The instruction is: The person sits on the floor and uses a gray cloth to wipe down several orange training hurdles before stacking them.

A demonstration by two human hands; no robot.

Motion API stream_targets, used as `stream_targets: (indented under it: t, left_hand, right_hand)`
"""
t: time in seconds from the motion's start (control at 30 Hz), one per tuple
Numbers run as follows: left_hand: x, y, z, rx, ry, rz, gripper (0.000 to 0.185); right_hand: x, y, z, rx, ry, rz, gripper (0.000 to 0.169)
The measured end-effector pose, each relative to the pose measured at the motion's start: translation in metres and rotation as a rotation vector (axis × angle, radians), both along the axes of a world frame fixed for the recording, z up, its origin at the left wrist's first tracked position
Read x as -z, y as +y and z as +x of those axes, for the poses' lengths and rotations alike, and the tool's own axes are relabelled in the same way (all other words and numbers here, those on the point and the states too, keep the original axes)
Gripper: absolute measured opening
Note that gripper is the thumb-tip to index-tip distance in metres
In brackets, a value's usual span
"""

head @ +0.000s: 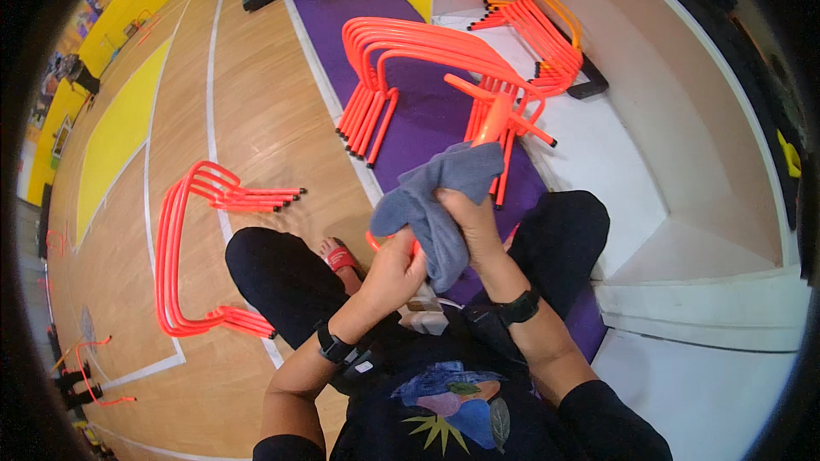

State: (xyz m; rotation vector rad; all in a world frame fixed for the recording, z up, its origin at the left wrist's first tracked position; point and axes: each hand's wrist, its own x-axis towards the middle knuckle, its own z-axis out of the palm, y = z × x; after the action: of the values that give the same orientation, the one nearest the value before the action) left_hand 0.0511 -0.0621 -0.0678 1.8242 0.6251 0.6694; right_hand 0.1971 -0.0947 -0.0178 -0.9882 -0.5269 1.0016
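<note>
A blue-grey cloth [430,195] is bunched around the bar of an orange training hurdle [494,118] in front of my chest. My right hand [473,224] grips the cloth, with the thumb pressed over its folds. Close beside it, my left hand [398,264] is closed at the cloth's lower edge, where a bit of orange tube shows next to the fingers. The hurdle's far end sticks out beyond the cloth, with a black-capped foot. The cloth and my hands hide much of the bar.
Several nested orange hurdles [423,38] stand ahead on the purple floor strip [416,125]. Another nested set [168,256] lies left on the wooden court floor [269,102]. More hurdles [541,38] rest by the white wall [647,77] at right. A person [80,70] is far left.
</note>
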Motion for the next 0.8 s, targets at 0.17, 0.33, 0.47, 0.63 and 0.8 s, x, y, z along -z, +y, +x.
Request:
stream_targets:
  t: [0.17, 0.33, 0.47, 0.63, 0.8]
  left_hand:
    - [-0.044, -0.011, -0.028, 0.133, 0.119, -0.100, 0.028]
    - [-0.025, -0.025, -0.072, 0.253, 0.104, -0.087, 0.036]
    - [-0.002, -0.020, -0.078, 0.176, -0.008, -0.110, 0.043]
    - [-0.027, -0.030, -0.037, -0.079, -0.366, -0.039, 0.062]
    - [-0.042, -0.007, -0.071, 0.021, -0.068, -0.202, 0.050]
  right_hand:
    - [-0.028, -0.004, 0.020, 0.095, 0.041, -0.143, 0.026]
    - [-0.067, -0.010, 0.051, 0.177, 0.096, 0.061, 0.044]
    - [-0.059, -0.019, 0.016, 0.139, 0.043, 0.140, 0.043]
    - [-0.010, -0.025, -0.057, 0.080, -0.101, -0.027, 0.022]
    - [-0.034, -0.034, -0.062, -0.019, -0.119, -0.013, 0.018]
